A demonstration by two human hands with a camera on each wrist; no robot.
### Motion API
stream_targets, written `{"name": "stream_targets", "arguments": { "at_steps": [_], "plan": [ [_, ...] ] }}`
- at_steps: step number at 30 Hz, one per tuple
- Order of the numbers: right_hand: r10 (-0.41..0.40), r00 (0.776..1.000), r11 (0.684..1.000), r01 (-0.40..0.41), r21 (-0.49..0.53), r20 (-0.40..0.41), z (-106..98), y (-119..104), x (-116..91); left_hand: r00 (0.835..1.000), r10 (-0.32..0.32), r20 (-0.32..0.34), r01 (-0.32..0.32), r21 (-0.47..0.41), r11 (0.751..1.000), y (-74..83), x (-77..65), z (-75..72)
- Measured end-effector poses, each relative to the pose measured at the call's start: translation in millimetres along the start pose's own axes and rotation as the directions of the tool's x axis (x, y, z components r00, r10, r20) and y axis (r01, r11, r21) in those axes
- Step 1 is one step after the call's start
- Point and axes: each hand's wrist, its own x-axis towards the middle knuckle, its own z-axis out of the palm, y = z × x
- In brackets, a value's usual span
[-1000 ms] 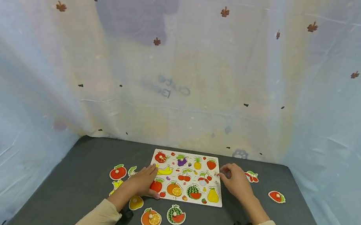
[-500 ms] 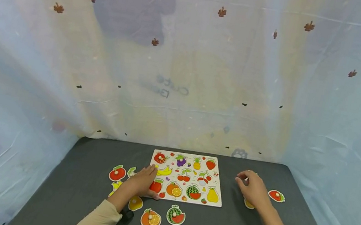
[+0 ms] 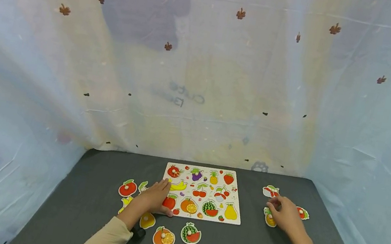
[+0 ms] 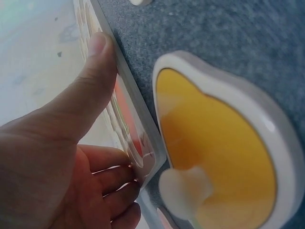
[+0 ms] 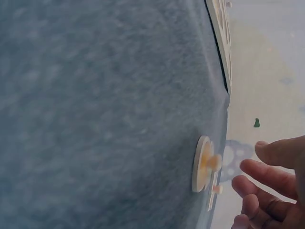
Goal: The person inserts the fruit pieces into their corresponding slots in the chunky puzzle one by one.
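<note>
A white fruit puzzle board [image 3: 208, 181] lies on the dark table, printed with fruit pictures. My left hand [image 3: 157, 196] rests on its lower left corner. In the left wrist view the thumb [image 4: 97, 71] lies straight along the board's edge, beside a yellow knobbed piece [image 4: 214, 129]. My right hand [image 3: 285, 215] hovers at the right among loose puzzle pieces, fingers loosely bent and holding nothing. Nearest its fingertips is a yellow-orange piece with a green top [image 3: 270, 218]; the right wrist view shows its knob [image 5: 214, 162] just apart from the fingers.
A red-and-white piece [image 3: 271, 191] and a red piece [image 3: 302, 213] lie around the right hand. Left of and below the board are a red piece [image 3: 128, 188], a yellow piece [image 3: 147, 220], an orange piece [image 3: 163, 237] and a watermelon piece [image 3: 191, 233]. A patterned curtain [image 3: 203, 76] stands behind.
My right hand has moved from the board's right edge out to the right, down among the loose pieces. A yellow-orange piece now shows there. My left hand has stayed on the board.
</note>
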Motion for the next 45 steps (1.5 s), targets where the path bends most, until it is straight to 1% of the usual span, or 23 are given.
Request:
{"name": "stream_targets", "arguments": {
  "at_steps": [4,6,11,14,18,22,26,27,29,33,36,41,45],
  "plan": [
    [-0.007,1.0,1.0,0.007,-0.001,0.023,0,6,-4,1.0,-0.002,0.003,0.002,-0.003,1.0,0.1,-0.3,0.0],
    [-0.008,0.999,1.0,0.008,0.0,0.035,-1,7,-6,1.0,-0.008,0.007,0.008,-0.005,1.0,4.2,-3.9,-4.1],
    [0.007,0.997,1.0,-0.008,0.011,0.074,-2,7,-11,0.999,-0.039,0.036,0.04,-0.015,0.999,20.2,-16.1,-21.6],
    [0.024,0.995,1.0,-0.025,0.013,0.095,-1,7,-12,0.998,-0.041,0.042,0.041,0.002,0.999,22.7,-18.1,-24.9],
    [0.051,0.992,0.998,-0.054,0.017,0.112,0,9,-13,0.999,-0.017,0.029,0.017,0.03,0.999,18.1,-14.6,-19.7],
    [0.041,0.994,0.999,-0.043,0.021,0.102,2,11,-14,1.0,-0.01,0.021,0.009,0.016,1.0,13.9,-10.3,-15.2],
    [0.023,0.996,1.0,-0.025,0.018,0.085,4,13,-14,1.0,-0.011,0.007,0.011,0.006,1.0,-1.0,3.6,0.1],
    [0.022,0.996,1.0,-0.024,0.018,0.083,4,13,-15,1.0,-0.009,0.004,0.009,0.004,1.0,-3.5,5.2,2.9],
    [0.023,0.996,1.0,-0.024,0.019,0.08,3,12,-16,1.0,-0.017,0.003,0.017,0.009,1.0,-1.5,4.2,1.8],
    [0.025,0.996,0.999,-0.027,0.025,0.082,2,9,-17,1.0,-0.029,0.007,0.029,0.011,1.0,6.2,-2.8,-4.2],
    [0.03,0.996,0.999,-0.032,0.022,0.089,3,8,-15,0.999,-0.038,0.013,0.037,0.009,0.999,5.4,-1.1,-2.8],
    [0.024,0.996,0.999,-0.027,0.024,0.089,6,7,-12,0.998,-0.045,0.034,0.045,0.019,0.999,18.3,-11.0,-16.5],
    [-0.014,0.997,0.999,0.011,0.034,0.074,9,3,-10,0.999,-0.044,0.027,0.044,0.023,0.999,27.9,-20.3,-26.1]
  ]
}}
